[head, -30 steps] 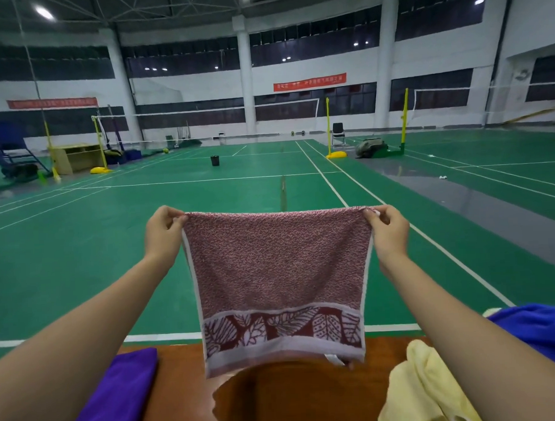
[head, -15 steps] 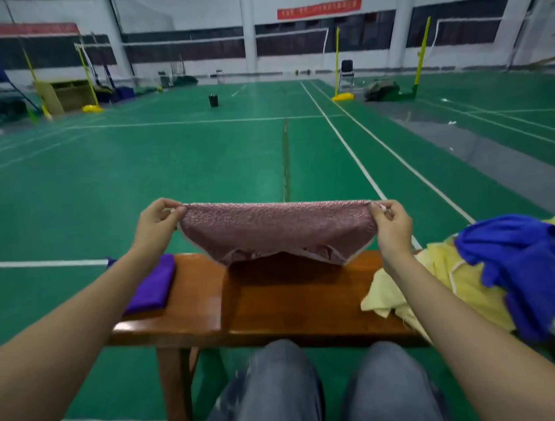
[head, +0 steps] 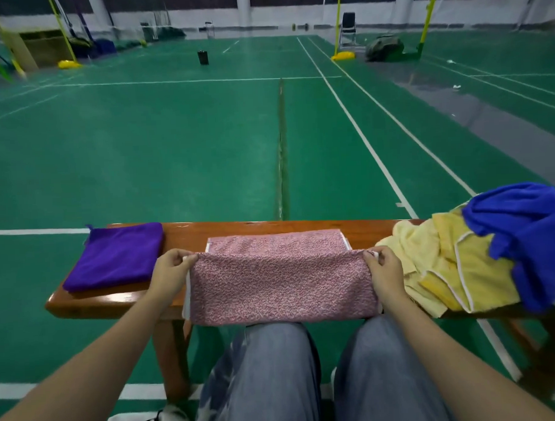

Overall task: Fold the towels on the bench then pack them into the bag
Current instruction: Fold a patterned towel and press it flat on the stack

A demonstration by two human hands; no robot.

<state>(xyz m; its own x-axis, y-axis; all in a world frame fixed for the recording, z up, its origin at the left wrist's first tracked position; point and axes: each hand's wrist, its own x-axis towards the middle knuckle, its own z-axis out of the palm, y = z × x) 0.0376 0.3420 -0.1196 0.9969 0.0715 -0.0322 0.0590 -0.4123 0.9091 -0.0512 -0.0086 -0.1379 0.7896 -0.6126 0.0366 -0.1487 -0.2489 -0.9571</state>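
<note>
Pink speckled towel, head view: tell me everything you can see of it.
The pink-and-white speckled terry towel has white trim along its side edges. It is spread across the middle of the brown wooden bench: its far part lies flat on the seat, and its near part drapes over the front edge, above the knees. The left hand and the right hand each pinch one side, where a raised ridge runs across it.
</note>
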